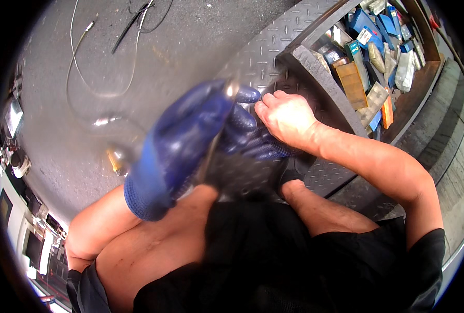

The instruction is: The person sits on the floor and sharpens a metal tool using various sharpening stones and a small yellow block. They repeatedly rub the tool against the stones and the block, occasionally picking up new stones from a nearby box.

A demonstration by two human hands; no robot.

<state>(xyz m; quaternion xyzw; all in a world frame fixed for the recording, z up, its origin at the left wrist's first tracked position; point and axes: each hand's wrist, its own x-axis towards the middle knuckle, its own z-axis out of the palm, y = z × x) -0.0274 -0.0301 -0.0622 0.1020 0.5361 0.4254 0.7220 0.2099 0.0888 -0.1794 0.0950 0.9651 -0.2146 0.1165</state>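
Left hand (190,141): in a blue glove, fingers curled around a thin metal tool (216,130).
Right hand (284,117): bare, pinching the glove's fingertips.
Far right: tray of boxes (370,68).

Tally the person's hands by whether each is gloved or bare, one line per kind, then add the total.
Gloved in blue: 1, the left hand
Bare: 1, the right hand, fingers on a second blue glove
Total: 2 hands

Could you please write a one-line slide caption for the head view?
Blue-gloved left hand and bare right hand work together over a metal tread plate, beside a box of small packages.
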